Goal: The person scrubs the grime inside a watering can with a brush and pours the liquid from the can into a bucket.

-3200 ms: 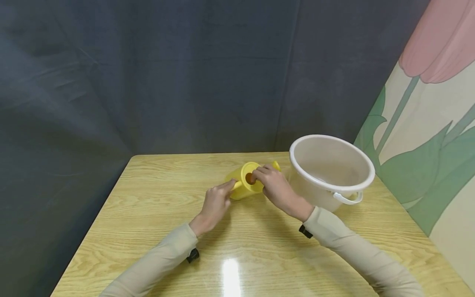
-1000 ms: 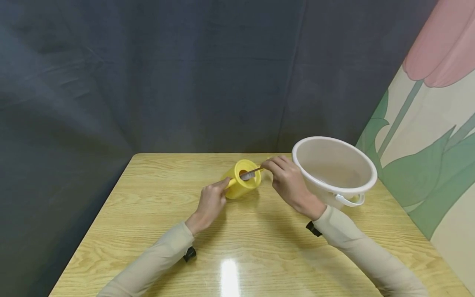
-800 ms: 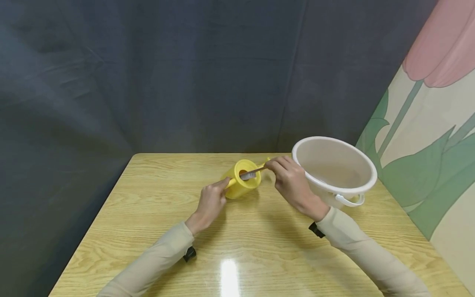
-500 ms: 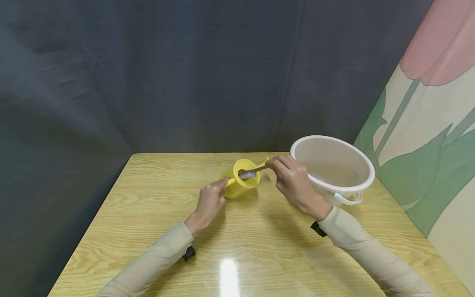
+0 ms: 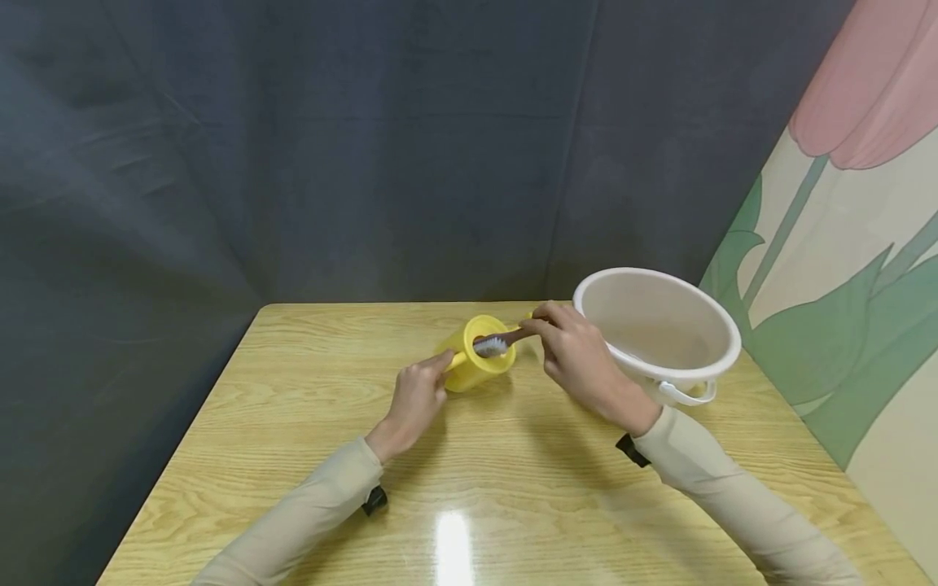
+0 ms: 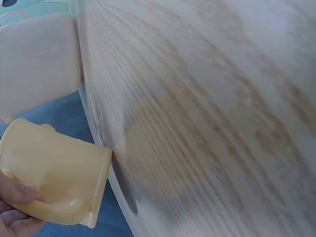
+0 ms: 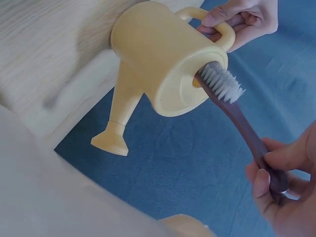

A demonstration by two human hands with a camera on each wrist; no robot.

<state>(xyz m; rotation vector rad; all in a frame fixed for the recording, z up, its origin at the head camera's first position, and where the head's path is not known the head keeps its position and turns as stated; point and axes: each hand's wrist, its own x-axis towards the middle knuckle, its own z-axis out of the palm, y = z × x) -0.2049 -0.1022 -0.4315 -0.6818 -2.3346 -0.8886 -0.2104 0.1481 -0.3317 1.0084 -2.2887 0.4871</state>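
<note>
A yellow watering can [image 5: 469, 381] is tilted on the table, its round top opening turned toward the person. My left hand [image 5: 414, 404] grips its handle, seen from close by in the left wrist view, where the can's bottom edge touches the tabletop. The right hand [image 5: 586, 370] holds a brush [image 7: 240, 121] by the end of its dark reddish-brown handle, between thumb and fingers. Its head of white bristles lies at the opening, the tip just inside. In the right wrist view the spout [image 7: 123, 106] points down and away from the handle.
Close to the right hand stands a white bucket [image 5: 725, 319] with a white carrying handle [image 5: 689, 396]. All of it is on a wood-grain table [image 5: 293, 407]. A dark blue curtain [image 5: 410, 163] hangs behind, and a tulip-painted wall [image 5: 850, 325] rises at the right.
Earlier the right hand was at the can's opening with the brush head hidden. It has drawn back rightward, bringing the bristles into view, and they now face the camera more. The left hand stays put.
</note>
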